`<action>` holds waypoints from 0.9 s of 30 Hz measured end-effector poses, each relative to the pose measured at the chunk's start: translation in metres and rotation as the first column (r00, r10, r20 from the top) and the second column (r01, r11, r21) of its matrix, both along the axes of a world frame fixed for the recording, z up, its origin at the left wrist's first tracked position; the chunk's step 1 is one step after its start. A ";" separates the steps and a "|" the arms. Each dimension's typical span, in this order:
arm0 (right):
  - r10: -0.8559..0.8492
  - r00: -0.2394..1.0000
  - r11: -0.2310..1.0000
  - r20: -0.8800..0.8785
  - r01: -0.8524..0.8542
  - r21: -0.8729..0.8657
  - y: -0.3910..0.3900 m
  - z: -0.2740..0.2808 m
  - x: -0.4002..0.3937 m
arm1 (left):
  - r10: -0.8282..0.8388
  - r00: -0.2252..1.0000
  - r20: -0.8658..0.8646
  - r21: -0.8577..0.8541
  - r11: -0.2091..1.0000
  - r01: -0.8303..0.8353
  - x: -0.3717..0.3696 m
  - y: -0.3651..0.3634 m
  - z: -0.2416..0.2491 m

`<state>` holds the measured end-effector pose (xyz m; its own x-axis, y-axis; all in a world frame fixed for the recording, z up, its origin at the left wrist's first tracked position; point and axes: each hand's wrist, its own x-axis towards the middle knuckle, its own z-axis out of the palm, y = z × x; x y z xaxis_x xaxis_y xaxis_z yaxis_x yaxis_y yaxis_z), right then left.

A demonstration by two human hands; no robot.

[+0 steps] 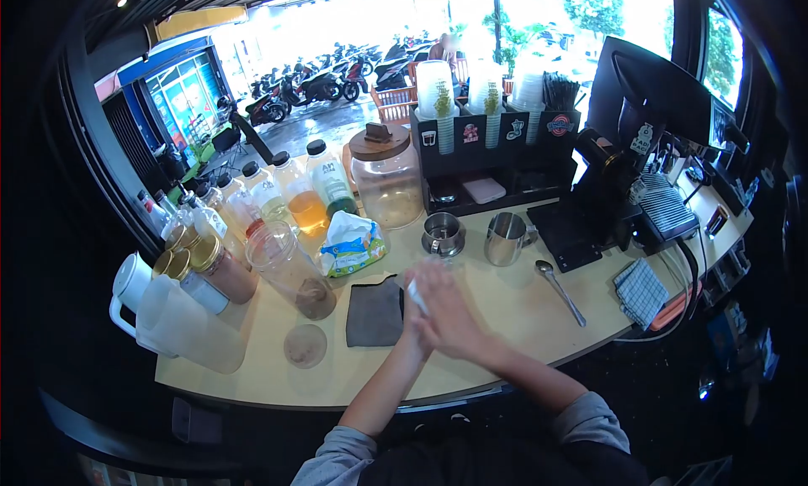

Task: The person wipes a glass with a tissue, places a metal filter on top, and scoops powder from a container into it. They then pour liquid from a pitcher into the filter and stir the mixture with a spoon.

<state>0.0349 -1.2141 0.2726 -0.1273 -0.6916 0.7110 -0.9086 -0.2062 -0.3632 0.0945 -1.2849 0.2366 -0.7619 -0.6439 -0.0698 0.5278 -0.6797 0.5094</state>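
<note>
My left hand [414, 322] and my right hand [448, 309] are pressed together above the counter, with a bit of white tissue [416, 296] between them. The fingers of the right hand are blurred and lie over the left, whose fingers are mostly hidden. Beside them on the left lies a dark grey cloth [373, 316]. A tissue pack [352, 249] with white tissue sticking out sits behind the cloth. Just beyond the hands is a small metal cup [442, 233], and to its right stands a metal pitcher [505, 239].
A clear jar [286, 263], a round lid [305, 346] and a frosted pitcher [181, 322] stand at left, bottles [305, 201] behind. A spoon [561, 294] and checked cloth [640, 291] lie right. A cup rack [497, 149] and a monitor [652, 90] are at the back.
</note>
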 end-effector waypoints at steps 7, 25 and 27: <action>0.089 0.992 0.991 0.086 -0.097 0.094 -0.008 0.003 -0.012 | 0.065 0.998 0.001 -0.123 0.990 -0.065 0.005 0.010 0.012; 0.059 0.922 0.865 0.383 -0.239 0.441 0.043 0.034 -0.030 | 0.463 0.883 0.076 -0.964 0.261 -0.054 0.001 0.019 0.010; 0.077 0.926 0.825 0.369 -0.267 0.498 0.048 0.037 -0.027 | 0.499 0.864 0.061 -0.981 0.188 -0.039 0.002 0.017 0.006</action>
